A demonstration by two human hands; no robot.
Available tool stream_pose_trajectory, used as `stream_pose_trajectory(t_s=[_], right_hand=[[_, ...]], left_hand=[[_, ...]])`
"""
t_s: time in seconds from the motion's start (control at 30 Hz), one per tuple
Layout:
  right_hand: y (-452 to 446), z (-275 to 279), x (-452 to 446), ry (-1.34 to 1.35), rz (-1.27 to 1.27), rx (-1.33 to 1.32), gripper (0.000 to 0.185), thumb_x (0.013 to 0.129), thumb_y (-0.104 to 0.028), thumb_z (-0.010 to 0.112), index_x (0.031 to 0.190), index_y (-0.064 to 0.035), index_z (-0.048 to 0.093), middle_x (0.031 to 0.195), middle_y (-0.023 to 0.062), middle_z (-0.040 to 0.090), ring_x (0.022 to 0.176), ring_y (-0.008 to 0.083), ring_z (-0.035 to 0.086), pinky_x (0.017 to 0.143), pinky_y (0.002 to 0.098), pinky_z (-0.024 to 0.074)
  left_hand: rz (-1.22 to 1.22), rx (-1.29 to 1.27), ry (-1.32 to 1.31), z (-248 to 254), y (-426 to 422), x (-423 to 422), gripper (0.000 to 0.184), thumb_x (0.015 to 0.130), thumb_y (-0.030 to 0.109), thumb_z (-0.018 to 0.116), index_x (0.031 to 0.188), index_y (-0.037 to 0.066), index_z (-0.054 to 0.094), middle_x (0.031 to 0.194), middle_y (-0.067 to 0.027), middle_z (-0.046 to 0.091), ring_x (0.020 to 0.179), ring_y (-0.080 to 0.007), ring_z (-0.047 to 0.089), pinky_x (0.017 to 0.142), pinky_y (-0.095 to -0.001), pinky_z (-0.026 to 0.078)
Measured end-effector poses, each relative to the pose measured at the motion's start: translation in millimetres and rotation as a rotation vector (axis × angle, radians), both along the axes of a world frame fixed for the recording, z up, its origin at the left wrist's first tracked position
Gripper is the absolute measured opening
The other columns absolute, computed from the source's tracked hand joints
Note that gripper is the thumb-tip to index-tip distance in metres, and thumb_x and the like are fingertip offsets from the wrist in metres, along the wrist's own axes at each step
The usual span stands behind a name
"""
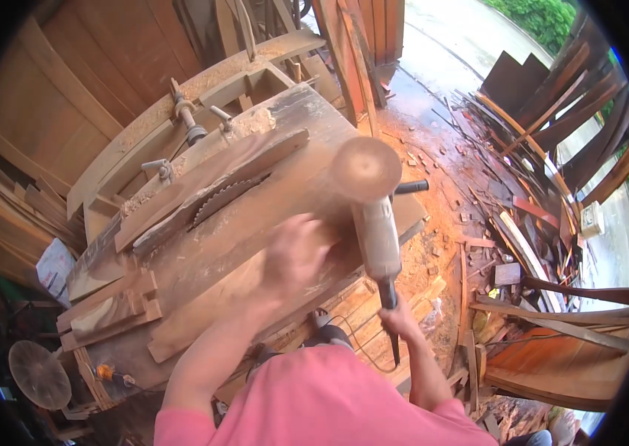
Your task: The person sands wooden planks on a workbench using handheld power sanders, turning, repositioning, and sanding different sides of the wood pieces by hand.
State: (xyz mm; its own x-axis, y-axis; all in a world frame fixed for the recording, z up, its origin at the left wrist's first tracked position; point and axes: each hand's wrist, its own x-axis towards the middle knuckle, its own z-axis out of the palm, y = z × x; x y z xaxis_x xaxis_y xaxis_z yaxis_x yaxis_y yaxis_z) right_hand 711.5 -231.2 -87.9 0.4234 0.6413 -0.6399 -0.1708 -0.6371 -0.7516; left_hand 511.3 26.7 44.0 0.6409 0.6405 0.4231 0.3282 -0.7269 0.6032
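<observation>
One pink shirt (322,401) fills the bottom centre of the frame, with two bare arms reaching up from it, the hands well apart. The right hand (401,320), right of centre, is wrapped around the rear grip of one sander (379,238), its forearm running up from the lower right. The sander stands tilted near the middle of the frame, with one round pad (365,169) at its top end and one black side handle (412,186) pointing right. The left hand (296,253) is blurred near the centre, its arm slanting up from the lower left; it is over one long plank (210,320), but whether it touches or grips I cannot tell. It hides part of the plank, and the pad hides part of the table (314,160) behind. One toothed saw blade (225,199) stands up through the table at left of centre, beside a long upright board (255,156). One pale round disc (39,375) sits at lower left. Farther off, scrap wood (536,212) is heaped at right, and greenery (530,18) shows at upper right
</observation>
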Motion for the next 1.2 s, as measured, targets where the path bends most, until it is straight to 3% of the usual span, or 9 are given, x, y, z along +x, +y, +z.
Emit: stream_pose_trajectory(t_s=[0.27, 0.33, 0.5, 0.7, 0.83, 0.9, 0.97, 1.07, 1.2], right_hand=[[-57.5, 6.0, -20.1, -0.443, 0.152, -0.125, 0.054, 0.079, -0.009, 0.068, 0.130, -0.0061, 0.048, 0.079, 0.0166, 0.062, 0.061, 0.0310, 0.066, 0.053, 0.0421, 0.0539], [-51.0, 18.7, -20.9, -0.400, 0.139, -0.251, 0.052, 0.079, -0.010, 0.068, 0.128, -0.0069, 0.049, 0.080, 0.0190, 0.063, 0.063, 0.0320, 0.067, 0.053, 0.0426, 0.0541], [-56.9, 10.8, -23.7, -0.672, 0.108, -0.252, 0.052, 0.080, -0.008, 0.067, 0.130, -0.0087, 0.050, 0.099, 0.0291, 0.068, 0.097, 0.0519, 0.065, 0.082, 0.0552, 0.0504], [-72.5, 44.2, -29.2, -0.826, 0.047, -0.066, 0.044, 0.080, -0.012, 0.072, 0.122, -0.0066, 0.058, 0.099, 0.0255, 0.071, 0.093, 0.0481, 0.068, 0.078, 0.0535, 0.0527], [-71.8, 70.8, -23.8, -0.502, 0.297, -0.129, 0.048, 0.076, -0.021, 0.079, 0.119, -0.0053, 0.066, 0.105, 0.0242, 0.072, 0.097, 0.0439, 0.070, 0.082, 0.0488, 0.0552], [-66.8, 74.7, -29.4, -0.344, 0.427, -0.169, 0.049, 0.077, -0.023, 0.078, 0.121, -0.0049, 0.066, 0.106, 0.0251, 0.072, 0.100, 0.0417, 0.070, 0.085, 0.0471, 0.0554], [-46.5, 98.9, -31.6, -0.140, 0.593, -0.058, 0.056, 0.078, -0.029, 0.078, 0.126, -0.0019, 0.066, 0.110, 0.0227, 0.073, 0.107, 0.0322, 0.071, 0.094, 0.0423, 0.0530], [-34.6, 74.0, -35.5, 0.252, 0.593, 0.136, 0.060, 0.081, -0.033, 0.078, 0.129, 0.0013, 0.065, 0.115, 0.0177, 0.073, 0.110, 0.0250, 0.067, 0.100, 0.0393, 0.0493], [-35.0, 83.7, -40.6, 0.429, 0.568, 0.099, 0.069, 0.085, -0.038, 0.078, 0.138, 0.0020, 0.058, 0.121, 0.0182, 0.072, 0.117, 0.0287, 0.065, 0.103, 0.0398, 0.0468]], left_hand=[[-0.112, 0.110, 0.137, -10.9, -16.1, 233.8, 0.064, 0.087, 0.030, 0.076, 0.138, -0.001, 0.053, 0.141, -0.0265, 0.054, 0.135, -0.0401, 0.050, 0.115, -0.0486, 0.039], [-0.147, -0.316, 0.275, -3.6, -4.2, 249.0, 0.053, 0.089, 0.028, 0.073, 0.130, -0.002, 0.058, 0.132, -0.0265, 0.061, 0.126, -0.0387, 0.058, 0.108, -0.0474, 0.045], [-0.156, -0.450, 0.186, 18.1, 4.1, 215.6, 0.028, 0.091, 0.020, 0.065, 0.110, -0.001, 0.067, 0.106, -0.0210, 0.070, 0.099, -0.0335, 0.069, 0.088, -0.0441, 0.054], [-0.170, -0.391, -0.051, 78.4, -27.5, 60.9, 0.030, 0.093, 0.013, 0.059, 0.119, 0.000, 0.066, 0.109, -0.0180, 0.068, 0.102, -0.0317, 0.065, 0.091, -0.0402, 0.052], [-0.074, -0.400, 0.396, 85.2, -37.7, -73.4, 0.054, 0.094, 0.012, 0.057, 0.147, 0.001, 0.049, 0.132, -0.0213, 0.064, 0.120, -0.0310, 0.063, 0.103, -0.0361, 0.049], [-0.094, -1.055, 0.639, 64.6, -13.5, -116.8, 0.060, 0.094, 0.015, 0.060, 0.150, 0.001, 0.045, 0.141, -0.0242, 0.059, 0.119, -0.0289, 0.066, 0.098, -0.0376, 0.052], [-0.036, -1.189, 0.712, 15.4, -3.6, -117.9, 0.054, 0.088, 0.023, 0.066, 0.134, -0.004, 0.058, 0.117, -0.0275, 0.071, 0.103, -0.0416, 0.072, 0.083, -0.0495, 0.056], [0.284, -0.698, 0.632, -74.4, -28.4, -143.7, 0.037, 0.084, 0.027, 0.071, 0.106, -0.004, 0.072, 0.098, -0.0289, 0.073, 0.093, -0.0457, 0.071, 0.075, -0.0535, 0.056], [0.435, -0.616, 0.667, -35.8, -47.4, -148.6, 0.034, 0.081, 0.030, 0.075, 0.090, -0.002, 0.075, 0.087, -0.0304, 0.070, 0.093, -0.0479, 0.069, 0.077, -0.0527, 0.055]])
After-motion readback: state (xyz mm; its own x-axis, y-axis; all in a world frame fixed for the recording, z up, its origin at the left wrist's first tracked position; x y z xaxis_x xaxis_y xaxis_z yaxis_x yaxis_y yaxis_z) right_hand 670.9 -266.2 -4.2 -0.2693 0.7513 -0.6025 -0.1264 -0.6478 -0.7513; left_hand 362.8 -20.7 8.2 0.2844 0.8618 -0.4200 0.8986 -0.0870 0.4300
